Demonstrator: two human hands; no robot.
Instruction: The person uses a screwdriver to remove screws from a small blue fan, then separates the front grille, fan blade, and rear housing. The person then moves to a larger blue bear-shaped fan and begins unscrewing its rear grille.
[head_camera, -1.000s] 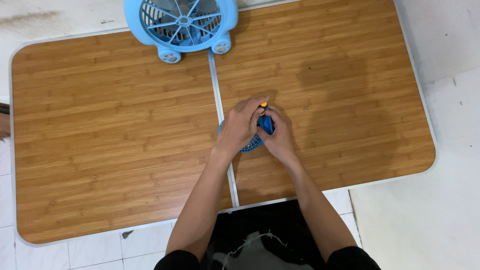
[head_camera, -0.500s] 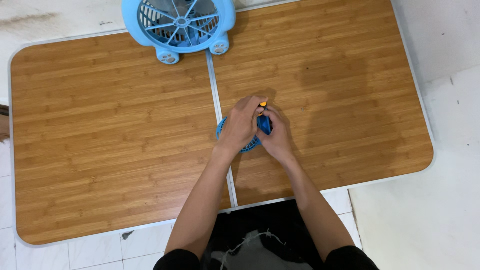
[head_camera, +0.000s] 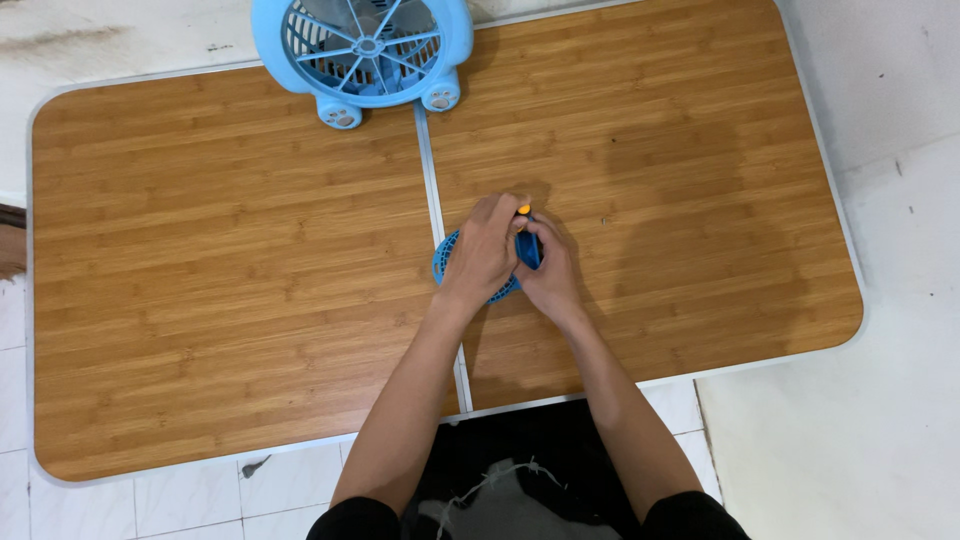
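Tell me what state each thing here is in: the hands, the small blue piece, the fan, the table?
Left hand: closed over the blue grille.
Right hand: gripping a blue tool.
Blue grille: lying on the table, mostly covered.
Blue tool: held, orange tip showing.
Fan: standing at the far edge, front cover off.
Table: unfolded flat.

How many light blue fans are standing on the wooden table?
1. The light blue fan stands at the table's far edge, near the middle seam. The hands cover a separate blue grille.
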